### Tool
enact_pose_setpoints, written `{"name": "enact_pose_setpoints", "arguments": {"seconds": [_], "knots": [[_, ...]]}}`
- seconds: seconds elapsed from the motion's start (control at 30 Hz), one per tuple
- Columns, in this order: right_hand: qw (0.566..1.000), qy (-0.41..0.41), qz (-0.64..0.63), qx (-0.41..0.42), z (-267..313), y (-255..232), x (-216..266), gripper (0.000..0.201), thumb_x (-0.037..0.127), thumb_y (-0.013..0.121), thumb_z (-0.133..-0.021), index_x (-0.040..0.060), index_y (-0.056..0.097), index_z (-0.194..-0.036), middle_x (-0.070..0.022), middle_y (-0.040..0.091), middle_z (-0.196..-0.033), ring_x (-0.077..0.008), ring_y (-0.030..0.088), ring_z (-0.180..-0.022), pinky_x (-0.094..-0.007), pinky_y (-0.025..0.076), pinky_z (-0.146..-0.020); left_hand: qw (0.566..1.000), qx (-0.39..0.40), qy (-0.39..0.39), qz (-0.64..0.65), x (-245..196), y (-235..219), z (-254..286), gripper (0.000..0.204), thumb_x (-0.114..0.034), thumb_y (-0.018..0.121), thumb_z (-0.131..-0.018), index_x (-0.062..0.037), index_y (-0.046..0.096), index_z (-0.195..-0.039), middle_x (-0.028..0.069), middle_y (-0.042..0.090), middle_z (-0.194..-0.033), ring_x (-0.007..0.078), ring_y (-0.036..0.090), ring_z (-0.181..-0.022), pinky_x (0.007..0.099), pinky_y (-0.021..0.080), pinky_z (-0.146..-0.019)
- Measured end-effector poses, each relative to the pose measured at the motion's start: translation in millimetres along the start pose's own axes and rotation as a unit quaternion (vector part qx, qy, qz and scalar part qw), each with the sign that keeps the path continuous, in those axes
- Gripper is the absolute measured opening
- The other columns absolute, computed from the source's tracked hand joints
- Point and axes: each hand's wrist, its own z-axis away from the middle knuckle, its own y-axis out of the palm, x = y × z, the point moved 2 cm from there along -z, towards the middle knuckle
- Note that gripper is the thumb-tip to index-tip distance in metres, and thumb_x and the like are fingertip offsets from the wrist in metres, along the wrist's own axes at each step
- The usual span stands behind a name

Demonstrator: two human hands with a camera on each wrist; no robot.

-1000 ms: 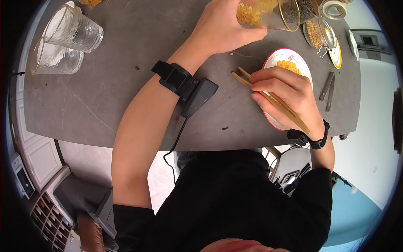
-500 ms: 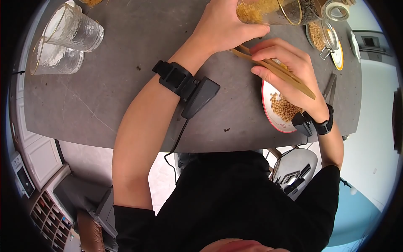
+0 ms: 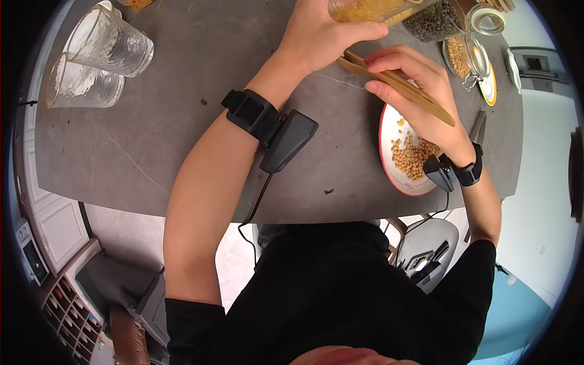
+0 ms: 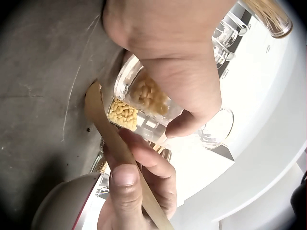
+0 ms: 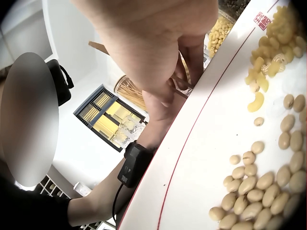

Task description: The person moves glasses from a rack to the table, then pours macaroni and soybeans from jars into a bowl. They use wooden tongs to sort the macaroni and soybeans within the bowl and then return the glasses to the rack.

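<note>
My left hand (image 3: 319, 36) grips a glass (image 3: 359, 12) holding yellow macaroni, tipped on its side at the top of the head view. Wooden tongs (image 3: 426, 104) are pinched between the thumb and fingers of my right hand (image 3: 420, 91). The tongs' tips lie just below the left hand, close to the glass. Under the right hand sits a white plate (image 3: 389, 131) with a red rim. Soybeans (image 3: 410, 161) cover its near part. A pile of macaroni (image 5: 280, 33) lies on its far part, mostly hidden by the right hand in the head view.
Two textured glasses (image 3: 115, 45) stand at the left. At the back right are a container of dark seeds (image 3: 432, 24), a clip-lid jar of soybeans (image 3: 456, 58) and a yellow-rimmed plate (image 3: 490, 88). A flat grey utensil (image 3: 479, 126) lies right of the plate.
My right hand has moved away from me with the tongs, off the plate toward the glass, uncovering the soybeans. The glass in my left hand has shifted slightly left and turned.
</note>
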Motion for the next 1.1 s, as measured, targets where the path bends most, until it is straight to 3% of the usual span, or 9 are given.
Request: {"name": "enact_pose_setpoints", "arguments": {"seconds": [0.57,0.77,0.97,1.07,1.1], "knots": [[1.000,-0.029,-0.002,0.007,-14.2,-2.5,-2.3,0.014,0.001,0.073,-0.086,-0.0005,0.067,-0.099,-0.0119,0.069,-0.096,-0.0302,0.068,-0.085,-0.0372,0.053,-0.075,0.999,-0.008,0.000,-0.037,-3.3,0.1,0.8,0.081,-0.021,0.086,-0.081,0.0068,0.043,-0.143,0.0183,0.062,-0.131,0.0238,0.059,-0.123,0.0360,0.047,-0.104],[1.000,-0.003,0.004,0.015,-16.3,-4.0,-0.9,0.013,0.000,0.072,-0.085,-0.0003,0.067,-0.098,-0.0121,0.068,-0.092,-0.0299,0.069,-0.082,-0.0368,0.053,-0.074,0.999,-0.003,-0.011,-0.031,-6.0,0.5,0.8,0.079,-0.019,0.086,-0.081,0.0064,0.043,-0.143,0.0182,0.064,-0.129,0.0230,0.062,-0.119,0.0362,0.048,-0.102],[1.000,-0.009,0.009,-0.008,-8.8,-2.8,3.2,0.013,0.001,0.073,-0.085,-0.0008,0.067,-0.097,-0.0125,0.069,-0.093,-0.0296,0.069,-0.082,-0.0357,0.054,-0.073,0.999,0.022,-0.029,-0.003,-9.2,1.2,0.4,0.076,-0.019,0.085,-0.081,0.0039,0.045,-0.141,0.0173,0.065,-0.130,0.0226,0.061,-0.121,0.0355,0.048,-0.103],[0.999,-0.023,0.032,-0.017,9.4,-17.2,25.1,0.012,0.001,0.073,-0.086,-0.0011,0.069,-0.097,-0.0131,0.072,-0.098,-0.0276,0.070,-0.083,-0.0342,0.055,-0.073,0.999,-0.006,-0.017,-0.029,-7.8,1.6,1.4,0.070,-0.017,0.084,-0.079,0.0004,0.051,-0.137,0.0159,0.065,-0.128,0.0270,0.061,-0.120,0.0385,0.047,-0.103],[0.998,-0.010,0.052,-0.041,19.0,-25.4,31.4,0.011,0.001,0.073,-0.087,-0.0013,0.070,-0.098,-0.0130,0.073,-0.101,-0.0244,0.070,-0.084,-0.0324,0.055,-0.074,1.000,-0.001,-0.013,-0.013,-2.0,2.3,3.1,0.069,-0.016,0.086,-0.077,-0.0042,0.053,-0.137,0.0109,0.065,-0.126,0.0225,0.062,-0.116,0.0363,0.049,-0.101]]}}
